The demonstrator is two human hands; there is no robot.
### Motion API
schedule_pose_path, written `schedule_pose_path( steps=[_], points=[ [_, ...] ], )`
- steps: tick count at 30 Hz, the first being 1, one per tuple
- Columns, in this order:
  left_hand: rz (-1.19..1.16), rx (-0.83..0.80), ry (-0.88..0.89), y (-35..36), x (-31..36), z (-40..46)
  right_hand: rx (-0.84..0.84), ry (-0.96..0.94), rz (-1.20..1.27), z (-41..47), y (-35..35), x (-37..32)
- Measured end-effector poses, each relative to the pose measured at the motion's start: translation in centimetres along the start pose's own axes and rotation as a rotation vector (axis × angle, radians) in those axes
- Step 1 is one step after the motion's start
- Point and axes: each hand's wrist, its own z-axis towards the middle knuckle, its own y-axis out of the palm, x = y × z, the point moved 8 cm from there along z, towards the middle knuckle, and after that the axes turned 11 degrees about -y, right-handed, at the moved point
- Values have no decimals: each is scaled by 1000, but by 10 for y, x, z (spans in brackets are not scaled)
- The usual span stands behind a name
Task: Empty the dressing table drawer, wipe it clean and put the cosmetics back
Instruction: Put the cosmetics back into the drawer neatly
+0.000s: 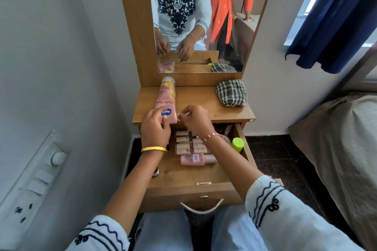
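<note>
The fingers of the left hand (155,126) are closed around the lower, crimped end of a pink lotion tube (166,100), which lies lengthwise on the wooden tabletop (200,100) with its cap toward the mirror (204,16). Just beside it, the right hand (194,119) hovers over the tabletop's front edge with fingers curled and thumb pinched to forefinger; whether anything is held in that pinch cannot be told. Below both hands the drawer (195,187) stands pulled out, holding a row of small pale pink bottles (191,144) lying side by side, a larger pink bottle (197,159) on its side nearer the front, and a container with a lime-green cap (237,144) at the right wall. A checked cloth (231,93) sits bunched on the tabletop's far right corner, well apart from the tube.
</note>
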Motion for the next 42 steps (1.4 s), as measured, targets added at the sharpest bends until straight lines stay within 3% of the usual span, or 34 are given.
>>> schedule_pose_path(
  steps=[6,12,16,18,21,24,28,33,42],
  points=[
    [80,-149,-146,15,-19,3,-62,170,177,11,41,9],
    [-54,-164,-166,12,-15,-5,153,295,529,11,35,23],
    [-266,-183,-292,13,-17,-9,237,259,641,2,11,26],
    [-378,-142,-410,8,-24,-9,198,227,775,-5,0,28],
    [-542,-65,-496,4,-38,-5,-5,196,897,-17,-16,34],
    [-641,-39,-499,0,-41,-8,-222,194,835,-34,-21,44],
    [-626,-107,-491,1,-44,-23,-294,241,739,-56,-22,67],
    [-554,-329,-579,20,-66,-45,-161,280,597,-73,-31,94],
    [-119,-816,-524,55,-68,-84,-317,295,67,-96,-29,130]
  ],
)
